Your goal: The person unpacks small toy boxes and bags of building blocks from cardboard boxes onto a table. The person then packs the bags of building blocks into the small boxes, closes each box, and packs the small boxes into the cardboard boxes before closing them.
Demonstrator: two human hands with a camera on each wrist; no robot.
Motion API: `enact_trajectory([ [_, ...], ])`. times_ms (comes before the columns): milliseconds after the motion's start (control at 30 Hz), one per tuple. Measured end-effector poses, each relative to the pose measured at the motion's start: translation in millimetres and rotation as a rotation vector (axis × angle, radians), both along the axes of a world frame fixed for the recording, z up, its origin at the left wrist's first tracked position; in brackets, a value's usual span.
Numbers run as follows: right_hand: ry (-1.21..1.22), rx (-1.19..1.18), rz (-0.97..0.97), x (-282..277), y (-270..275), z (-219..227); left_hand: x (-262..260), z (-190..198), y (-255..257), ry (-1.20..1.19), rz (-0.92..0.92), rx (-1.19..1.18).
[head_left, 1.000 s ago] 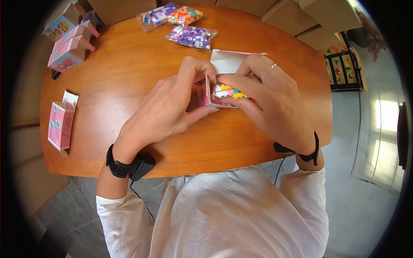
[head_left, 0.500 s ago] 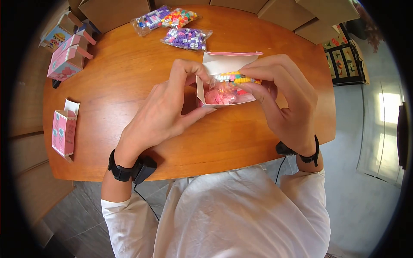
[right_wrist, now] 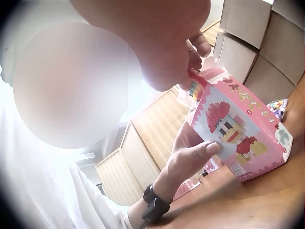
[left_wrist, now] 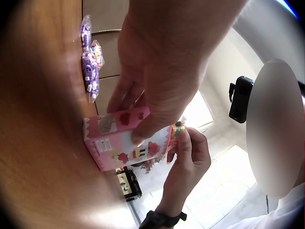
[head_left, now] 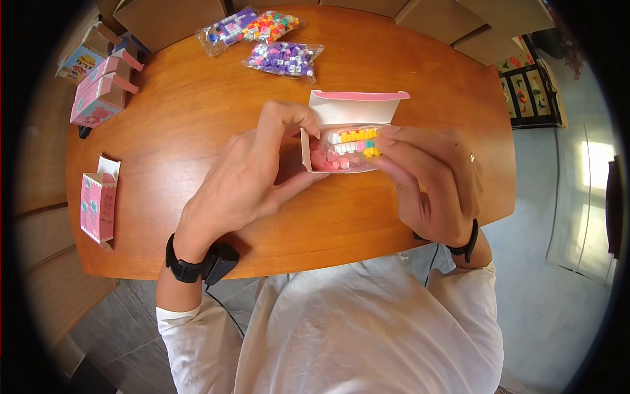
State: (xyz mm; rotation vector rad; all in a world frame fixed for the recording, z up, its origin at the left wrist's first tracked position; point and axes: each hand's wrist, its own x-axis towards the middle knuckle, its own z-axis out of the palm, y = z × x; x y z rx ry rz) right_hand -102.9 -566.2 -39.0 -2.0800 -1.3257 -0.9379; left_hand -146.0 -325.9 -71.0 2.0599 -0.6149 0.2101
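A pink printed box (right_wrist: 243, 131) stands on the table with its top flap (head_left: 357, 108) raised. My left hand (head_left: 239, 167) grips the box's left end, thumb on one side and fingers on the other; the left wrist view shows that thumb against the printed face of the box (left_wrist: 128, 138). At the box's mouth, my right hand (head_left: 436, 177) pinches a clear bag of yellow, white and teal bricks (head_left: 354, 141) between thumb and fingers. Pink pieces in clear wrap (head_left: 328, 159) lie inside the box. The box's lower interior is hidden.
Bags of purple and white bricks (head_left: 283, 59) and of orange and yellow bricks (head_left: 270, 26) lie at the back. Pink boxes (head_left: 102, 98) stand at the back left, another opened one (head_left: 98, 207) at the left edge. Cardboard cartons (head_left: 440, 23) line the table's far side.
My right hand has moved back toward my body, with the brick bag in its pinch now tilted at the box's mouth. The flap shows more fully. My left hand keeps its grip on the box.
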Motion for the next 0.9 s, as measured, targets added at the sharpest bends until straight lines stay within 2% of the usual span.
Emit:
enact_trajectory([
  [100, 0.010, 0.003, 0.013, 3.0, -0.5, -2.3, -0.2, -2.4, -0.1, 0.000, 0.002, 0.006],
  [167, 0.044, -0.006, 0.026, 4.4, -0.7, -2.6, -1.6, -4.7, 0.4, 0.093, 0.029, 0.005],
  [267, 0.195, -0.053, 0.015, -0.4, 0.1, 3.1, -0.5, -6.0, 1.9, 0.046, 0.012, 0.043],
  [333, 0.419, -0.174, -0.049, -5.0, 0.4, 12.9, 0.2, -7.1, 1.5, 0.051, 0.007, 0.030],
  [467, 0.450, -0.149, -0.011, -2.8, -0.6, 13.5, -0.1, -9.9, 1.8, 0.052, 0.006, 0.006],
  [533, 0.505, -0.056, 0.001, -2.7, 0.0, 13.2, -0.7, -6.9, 1.6, 0.051, 0.015, 0.026],
  [667, 0.485, -0.021, 0.034, -2.6, -14.7, 27.8, -0.5, -7.2, 2.1, 0.047, 0.025, 0.036],
  [733, 0.421, 0.249, 0.175, 1.7, -20.9, 28.1, -0.4, -2.9, -0.7, -0.007, 0.033, 0.033],
  [867, 0.568, 0.351, 0.086, -17.2, -30.9, 40.9, 0.5, -2.8, -2.5, -0.057, 0.032, -0.012],
  [900, 0.552, 0.494, -0.003, -21.2, -33.4, 37.1, -0.7, -1.2, -2.0, -0.059, 0.032, -0.011],
])
